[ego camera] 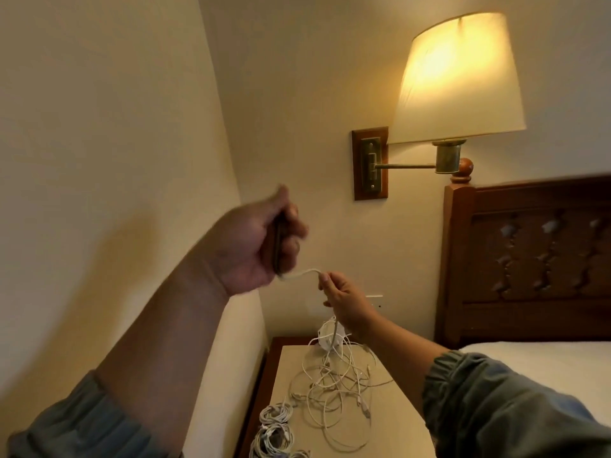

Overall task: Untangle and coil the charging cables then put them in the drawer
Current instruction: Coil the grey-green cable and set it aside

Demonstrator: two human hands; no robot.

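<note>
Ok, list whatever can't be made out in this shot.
All in the head view:
1. The left hand is motion-blurred, so its grip on the cable cannot be read.
2. The coiled cables are cut off by the bottom edge; their count is unclear.
3. The tangled cables overlap and are too thin to count.
4. No drawer shows; the nightstand front lies beyond the bottom edge.

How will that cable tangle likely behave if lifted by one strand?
Probably floppy: the cable hangs limp below the right hand. It likely drags neighbours along, since loops in the tangle cross. It seems light: a pinch lifts it.
</note>
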